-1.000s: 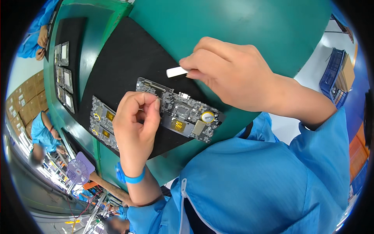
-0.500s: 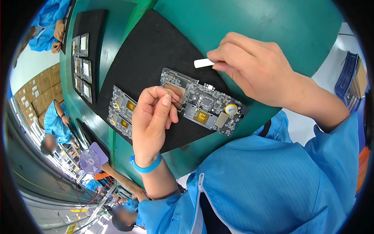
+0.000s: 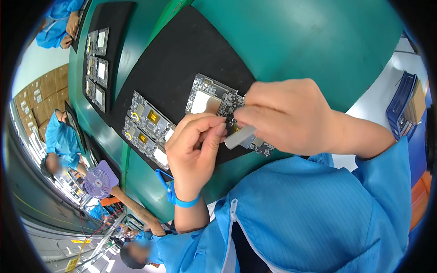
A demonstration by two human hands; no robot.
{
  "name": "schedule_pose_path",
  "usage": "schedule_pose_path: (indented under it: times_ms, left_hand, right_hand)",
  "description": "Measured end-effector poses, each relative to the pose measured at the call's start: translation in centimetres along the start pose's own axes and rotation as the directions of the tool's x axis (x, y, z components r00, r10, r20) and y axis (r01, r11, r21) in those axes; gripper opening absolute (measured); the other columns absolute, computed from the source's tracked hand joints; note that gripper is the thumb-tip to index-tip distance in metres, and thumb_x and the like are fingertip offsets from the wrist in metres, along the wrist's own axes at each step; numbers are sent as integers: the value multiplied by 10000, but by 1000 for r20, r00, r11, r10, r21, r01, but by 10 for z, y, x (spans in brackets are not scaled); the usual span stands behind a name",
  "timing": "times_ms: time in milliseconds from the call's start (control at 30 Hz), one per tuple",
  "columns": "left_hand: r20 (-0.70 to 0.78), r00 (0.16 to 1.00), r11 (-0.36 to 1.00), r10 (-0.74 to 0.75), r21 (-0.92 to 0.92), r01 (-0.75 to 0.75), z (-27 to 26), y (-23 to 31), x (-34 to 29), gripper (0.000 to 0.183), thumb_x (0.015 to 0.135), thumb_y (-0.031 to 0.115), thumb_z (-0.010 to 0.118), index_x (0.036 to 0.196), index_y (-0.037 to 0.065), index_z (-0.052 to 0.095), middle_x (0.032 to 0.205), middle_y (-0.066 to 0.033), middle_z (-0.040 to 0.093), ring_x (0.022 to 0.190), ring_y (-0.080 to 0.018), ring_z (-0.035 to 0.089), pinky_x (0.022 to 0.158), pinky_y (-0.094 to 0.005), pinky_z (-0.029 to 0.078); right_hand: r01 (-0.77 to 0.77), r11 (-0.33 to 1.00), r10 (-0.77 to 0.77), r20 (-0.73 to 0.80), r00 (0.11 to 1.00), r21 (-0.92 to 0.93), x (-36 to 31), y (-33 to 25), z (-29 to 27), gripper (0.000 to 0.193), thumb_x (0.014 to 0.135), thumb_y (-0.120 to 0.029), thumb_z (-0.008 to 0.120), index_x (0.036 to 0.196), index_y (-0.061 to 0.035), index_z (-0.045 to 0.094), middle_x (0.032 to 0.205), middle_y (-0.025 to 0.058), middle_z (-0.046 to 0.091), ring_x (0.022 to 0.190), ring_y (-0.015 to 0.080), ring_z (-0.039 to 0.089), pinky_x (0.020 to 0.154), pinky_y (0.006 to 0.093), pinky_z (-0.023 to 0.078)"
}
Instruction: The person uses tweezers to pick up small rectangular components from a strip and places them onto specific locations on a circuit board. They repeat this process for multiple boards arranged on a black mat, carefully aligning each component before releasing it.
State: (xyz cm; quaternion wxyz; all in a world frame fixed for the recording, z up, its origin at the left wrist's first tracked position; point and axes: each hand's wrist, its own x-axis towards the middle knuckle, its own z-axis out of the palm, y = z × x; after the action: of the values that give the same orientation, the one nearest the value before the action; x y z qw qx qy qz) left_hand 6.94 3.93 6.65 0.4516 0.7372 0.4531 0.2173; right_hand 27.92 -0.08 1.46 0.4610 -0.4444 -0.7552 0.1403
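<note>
Over the near circuit board [image 3: 214,86], my left hand [image 3: 193,148] is closed, thumb and forefinger pinched together. Whatever sits between those fingertips is too small to make out. Just to its right, my right hand [image 3: 287,116] is closed with fingers down; a pale, thin rectangular piece [image 3: 240,138] sticks out under it toward the left fingertips. Both hands cover part of the board, whose bright metal square [image 3: 205,103] shows above the left hand. A second pair of joined circuit boards [image 3: 148,125] with gold contact patches lies left of my left hand, partly behind it.
A black mat [image 3: 182,50] lies beneath the boards on the green table [image 3: 309,36]. Farther left, several more boards [image 3: 101,70] rest on another dark mat. A purple fan [image 3: 98,182] stands at lower left, with co-workers nearby. A blue bin [image 3: 403,104] is at far right.
My right hand has come down and left with the pale piece, close to my left hand. The left hand has shifted slightly right and down, still pinched.
</note>
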Motion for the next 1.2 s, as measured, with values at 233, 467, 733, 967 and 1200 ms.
schedule_pose_path:
  times_ms: [233, 467, 733, 967, 1200]
  left_hand:
    - [46, 919, 861, 392, 332, -384, 14, -22, -15, 266, 790, -94, 721, 1017, -2, 616, 1066, -154, 609, 880, -288, 632, 710, -350, 541]
    - [-19, 866, 827, 499, 310, -470, 22, -33, -22, 306, 727, -123, 712, 1009, -37, 631, 1046, -170, 619, 862, -292, 647, 692, -346, 556]
    - [10, 830, 787, 557, 312, -532, 19, -34, -20, 331, 705, -59, 685, 1032, -94, 649, 1040, -190, 631, 860, -306, 657, 695, -353, 570]
    - [-47, 718, 671, 695, 400, -624, 25, -45, -22, 289, 696, -4, 704, 966, -104, 678, 1011, -182, 657, 822, -288, 676, 680, -347, 591]
    - [-81, 642, 597, 762, 472, -649, 29, -52, -23, 248, 684, 5, 723, 908, -97, 695, 978, -164, 667, 787, -261, 679, 643, -316, 584]
  right_hand:
    - [81, 990, -92, -88, 992, -116, -14, -28, 14, 112, 675, -74, 682, 722, 4, 616, 690, 38, 472, 520, 133, 508, 408, 273, 376]
    - [128, 963, -163, -132, 978, -239, -20, -26, 23, 281, 604, -70, 761, 859, 28, 693, 714, 63, 601, 499, 131, 534, 401, 253, 364]
    - [134, 946, -155, -50, 987, -294, -14, -18, 16, 236, 632, -95, 695, 847, 2, 705, 744, 46, 597, 535, 126, 546, 434, 252, 373]
    - [173, 935, -199, -54, 978, -311, -17, -20, 19, 278, 593, -90, 738, 860, -14, 717, 734, 39, 621, 529, 123, 548, 429, 252, 373]
    - [230, 913, -265, -62, 962, -336, -19, -22, 24, 265, 595, -83, 738, 851, -15, 722, 733, 32, 615, 520, 116, 518, 432, 248, 350]
